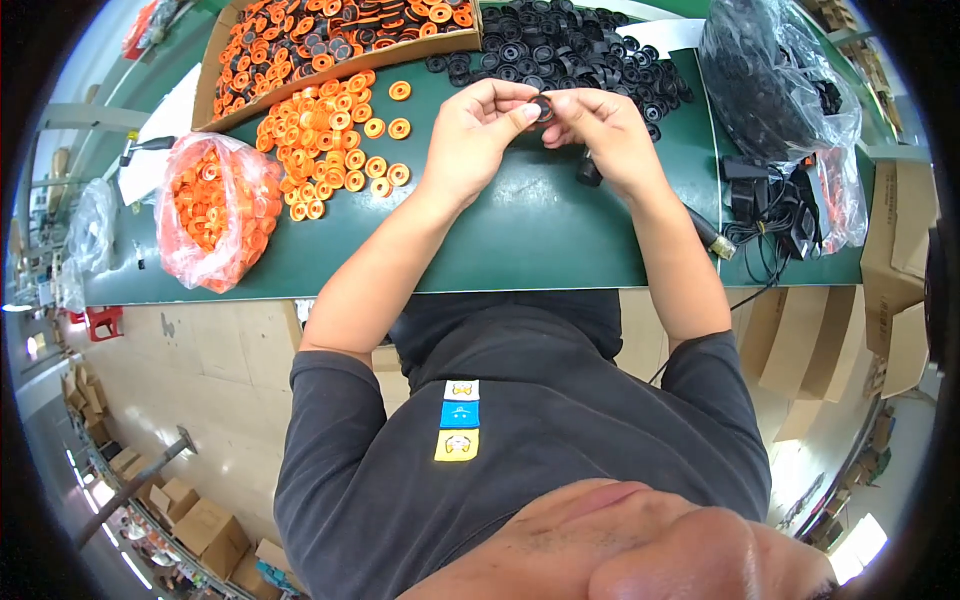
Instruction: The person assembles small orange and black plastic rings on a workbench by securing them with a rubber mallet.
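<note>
Above the green table, my left hand point(472, 135) and my right hand point(610, 132) meet, fingertips pinched on one small black round part point(543, 106). It looks like the black wheel-shaped pieces point(560, 45) heaped just beyond. Fingers cover much of its rim. Beneath my right hand and wrist lies a black cylindrical tool point(590, 170); my forearm hides its middle, and its other end point(720, 245) joins a cable. Left of my left hand, many orange ring-shaped pieces point(325, 125) spread over the table, a few standing apart from the pile.
A cardboard box point(207, 95) of orange and black pieces stands at the far left. Nearer is a clear bag point(175, 260) of orange parts. On the right are a large plastic bag point(745, 85) with black contents, a black adapter with tangled cables point(765, 200), and cardboard boxes point(895, 230).
</note>
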Tool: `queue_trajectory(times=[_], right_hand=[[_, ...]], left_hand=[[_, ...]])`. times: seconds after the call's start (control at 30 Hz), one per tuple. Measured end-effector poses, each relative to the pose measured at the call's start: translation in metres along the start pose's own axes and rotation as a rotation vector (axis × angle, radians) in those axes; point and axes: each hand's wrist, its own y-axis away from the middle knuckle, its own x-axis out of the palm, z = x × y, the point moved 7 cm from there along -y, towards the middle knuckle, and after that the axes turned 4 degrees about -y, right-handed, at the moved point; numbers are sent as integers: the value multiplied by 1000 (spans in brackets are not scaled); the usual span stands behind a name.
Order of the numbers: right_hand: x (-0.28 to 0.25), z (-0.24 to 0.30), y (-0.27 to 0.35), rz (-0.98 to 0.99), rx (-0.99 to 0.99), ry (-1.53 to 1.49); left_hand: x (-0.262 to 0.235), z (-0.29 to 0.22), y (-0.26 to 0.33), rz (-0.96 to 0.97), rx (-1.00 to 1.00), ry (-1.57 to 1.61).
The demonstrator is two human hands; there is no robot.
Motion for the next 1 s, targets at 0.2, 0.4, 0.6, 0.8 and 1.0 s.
queue_trajectory(times=[0.2,0.4,0.6,0.8,1.0], right_hand=[[0,3,1,27,1,-89],[3,11,5,32,-61,-90],[2,11,6,43,-76,-114],[4,13,7,27,-84,-145],[1,9,7,36,-82,-167]], left_hand=[[2,-5,2,48,-31,49],[5,-14,4,58,34,130],[6,-14,6,67,37,161],[6,-16,7,77,68,134],[6,-18,7,80,90,108]])
